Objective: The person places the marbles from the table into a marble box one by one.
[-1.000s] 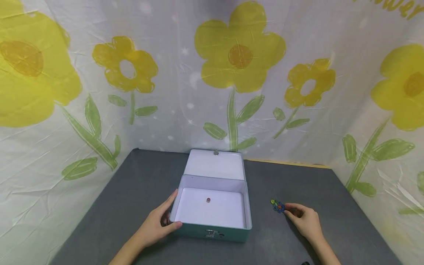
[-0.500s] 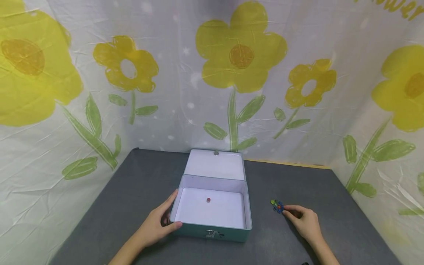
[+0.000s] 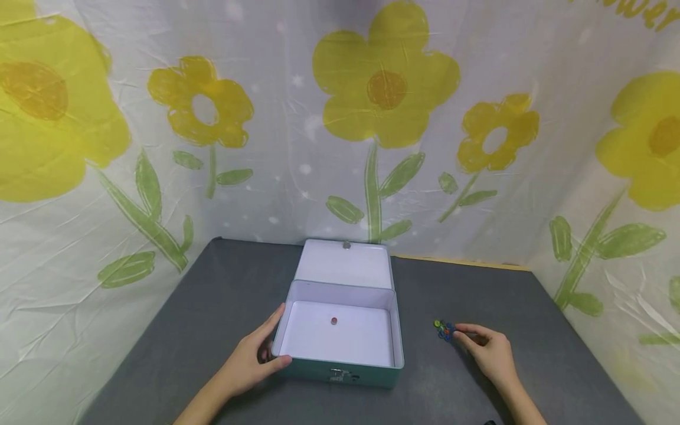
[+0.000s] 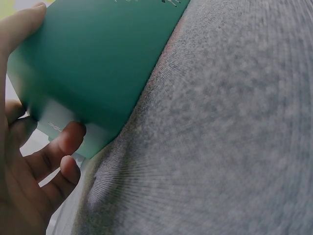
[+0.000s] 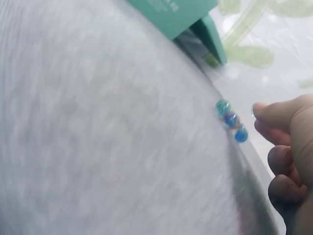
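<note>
My left hand [image 3: 245, 361] grips the front left corner of a green tin box [image 3: 366, 374], thumb on its front rim and index finger along the left side. In the left wrist view the other fingers curl beside the green wall [image 4: 98, 58]. The box's lid [image 3: 342, 262] is folded back; a small reddish round piece [image 3: 334, 321] lies on the white floor inside. At right, my right hand [image 3: 490, 353] has its thumb and index tips at the edge of a cluster of glassy beads [image 3: 444, 330], mostly blue. The right wrist view shows the beads [image 5: 231, 119] just apart from the fingertips.
The box and beads are on a dark grey table [image 3: 425, 295]. A white cloth [image 3: 281, 118] with painted yellow flowers hangs behind and at both sides. A small dark object [image 3: 490, 422] shows at the bottom edge, mostly cut off.
My right fingertips shift slightly at the right edge of the beads, which sit a little closer together there. The left hand and the box stay still.
</note>
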{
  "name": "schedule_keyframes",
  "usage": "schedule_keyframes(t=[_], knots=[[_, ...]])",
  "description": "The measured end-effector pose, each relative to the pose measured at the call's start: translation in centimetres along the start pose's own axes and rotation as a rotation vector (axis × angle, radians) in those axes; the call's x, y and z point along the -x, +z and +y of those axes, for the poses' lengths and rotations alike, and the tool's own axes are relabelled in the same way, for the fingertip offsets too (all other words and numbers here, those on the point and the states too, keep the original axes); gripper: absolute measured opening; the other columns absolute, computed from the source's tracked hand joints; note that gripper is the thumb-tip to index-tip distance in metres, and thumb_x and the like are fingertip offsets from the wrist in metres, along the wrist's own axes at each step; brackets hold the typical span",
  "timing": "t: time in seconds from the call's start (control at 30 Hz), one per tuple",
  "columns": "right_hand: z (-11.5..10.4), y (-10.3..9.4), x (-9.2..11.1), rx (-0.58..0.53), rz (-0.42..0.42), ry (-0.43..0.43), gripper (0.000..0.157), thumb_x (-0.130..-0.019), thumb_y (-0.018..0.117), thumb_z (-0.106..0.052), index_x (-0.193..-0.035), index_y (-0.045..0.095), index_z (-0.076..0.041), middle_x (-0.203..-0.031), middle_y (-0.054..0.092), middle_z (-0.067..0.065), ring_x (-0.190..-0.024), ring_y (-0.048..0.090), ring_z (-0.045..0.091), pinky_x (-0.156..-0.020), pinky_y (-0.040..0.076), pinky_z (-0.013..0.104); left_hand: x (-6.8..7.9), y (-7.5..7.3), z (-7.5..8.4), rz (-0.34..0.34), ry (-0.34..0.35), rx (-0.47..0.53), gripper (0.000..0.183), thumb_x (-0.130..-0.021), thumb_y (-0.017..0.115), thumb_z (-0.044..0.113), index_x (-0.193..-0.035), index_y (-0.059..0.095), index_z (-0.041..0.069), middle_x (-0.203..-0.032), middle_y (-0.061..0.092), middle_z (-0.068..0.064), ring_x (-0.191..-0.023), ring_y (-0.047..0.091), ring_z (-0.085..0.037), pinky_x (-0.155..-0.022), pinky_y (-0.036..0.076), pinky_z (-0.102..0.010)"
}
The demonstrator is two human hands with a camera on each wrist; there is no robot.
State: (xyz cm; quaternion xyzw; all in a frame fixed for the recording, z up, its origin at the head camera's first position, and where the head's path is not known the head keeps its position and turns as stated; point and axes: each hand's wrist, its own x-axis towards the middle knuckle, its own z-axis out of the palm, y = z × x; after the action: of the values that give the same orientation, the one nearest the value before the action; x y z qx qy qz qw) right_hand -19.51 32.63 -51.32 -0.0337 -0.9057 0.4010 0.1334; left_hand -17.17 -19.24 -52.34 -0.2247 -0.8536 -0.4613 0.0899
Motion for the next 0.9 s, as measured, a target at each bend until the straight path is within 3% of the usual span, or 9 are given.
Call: schedule_keyframes(t=[0.2,0.53,0.77,0.9], knots=[[-0.8,-0.5,-0.1,-0.061,0.047,0.007,0.022,-0.094,0.083,-0.019,-0.112,0.082,-0.006,-0.057,0.054,0.000,-0.047,0.036,0.007,-0.044,0.034,0.026,0.0,0.1,0.0,0.002,0.008,0.004,0.095,-0.089,0.086,0.032,-0.167,0.035,0.014,-0.137,0.057,-0.017,-0.073,0.047,-0.002,-0.063,0.044,-0.023],[-2.3,-1.1,-0.9,-0.101,0.079,-0.067,0.020,-0.095,0.082,-0.016,-0.112,0.082,-0.006,-0.057,0.052,-0.001,-0.048,0.035,0.009,-0.044,0.034,0.029,0.1,0.1,0.0,-0.009,-0.001,0.014,0.095,-0.089,0.086,0.031,-0.167,0.035,0.014,-0.138,0.057,-0.016,-0.073,0.047,-0.003,-0.063,0.044,-0.023],[-3.9,-0.5,-1.5,-0.166,0.080,-0.127,0.020,-0.096,0.081,-0.016,-0.112,0.082,-0.006,-0.055,0.044,0.000,-0.048,0.031,0.007,-0.045,0.032,0.029,0.1,0.0,0.1,0.000,-0.005,0.009,0.095,-0.089,0.086,0.031,-0.167,0.036,0.014,-0.137,0.057,-0.016,-0.073,0.047,-0.002,-0.063,0.044,-0.023],[-4.9,0.3,-2.0,-0.207,0.098,-0.173,0.016,-0.095,0.081,-0.012,-0.110,0.082,-0.006,-0.055,0.048,0.008,-0.047,0.031,0.008,-0.045,0.031,0.030,0.0,0.0,0.1,0.004,0.001,-0.001,0.095,-0.089,0.086,0.032,-0.167,0.035,0.014,-0.136,0.058,-0.017,-0.073,0.047,-0.003,-0.063,0.044,-0.023]])
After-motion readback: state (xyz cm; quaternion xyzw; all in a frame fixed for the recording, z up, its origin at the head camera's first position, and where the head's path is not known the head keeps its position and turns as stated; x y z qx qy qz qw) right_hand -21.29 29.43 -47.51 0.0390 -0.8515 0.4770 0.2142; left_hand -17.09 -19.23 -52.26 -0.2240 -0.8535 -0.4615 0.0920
